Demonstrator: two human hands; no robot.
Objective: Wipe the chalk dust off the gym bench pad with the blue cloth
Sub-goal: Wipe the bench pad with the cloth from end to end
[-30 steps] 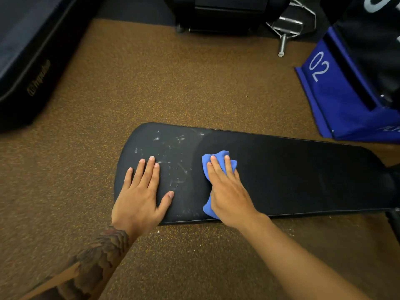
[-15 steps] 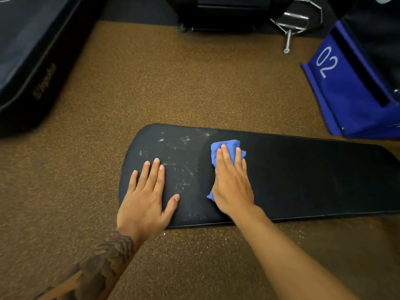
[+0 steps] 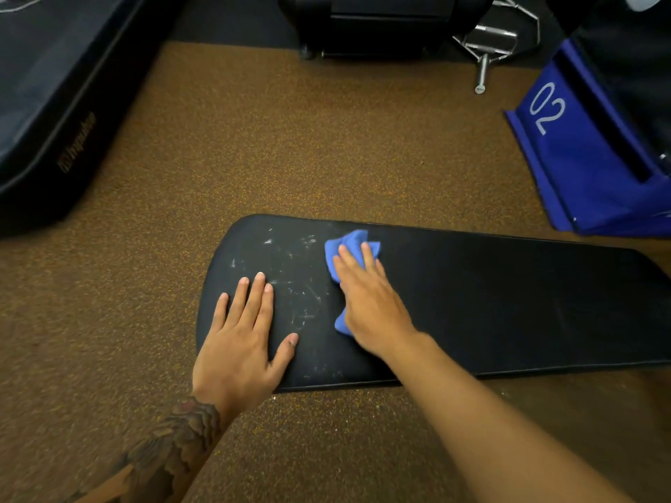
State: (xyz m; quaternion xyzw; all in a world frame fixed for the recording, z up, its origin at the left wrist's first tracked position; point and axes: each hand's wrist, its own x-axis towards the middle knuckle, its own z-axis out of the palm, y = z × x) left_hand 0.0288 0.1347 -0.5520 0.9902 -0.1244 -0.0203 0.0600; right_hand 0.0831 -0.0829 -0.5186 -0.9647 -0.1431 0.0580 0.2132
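A long black bench pad (image 3: 508, 306) lies across the brown speckled floor. White chalk streaks (image 3: 301, 285) mark its left end; the part to the right of the cloth looks dark and clean. My right hand (image 3: 370, 303) presses flat on the crumpled blue cloth (image 3: 350, 245), which pokes out beyond my fingertips and below my thumb side. My left hand (image 3: 243, 335) lies flat on the pad's left end with fingers spread, holding nothing. Chalk marks sit between the two hands.
A dark padded mat (image 3: 54, 103) lies at the far left. Black gym equipment (image 3: 381, 27) and metal bars (image 3: 486, 49) stand at the top. A blue block marked 02 (image 3: 581, 150) sits at the right. White specks dot the floor near the pad's front edge.
My right hand has pushed the blue cloth away from me, toward the pad's far edge. The left hand stays planted on the pad's left end.
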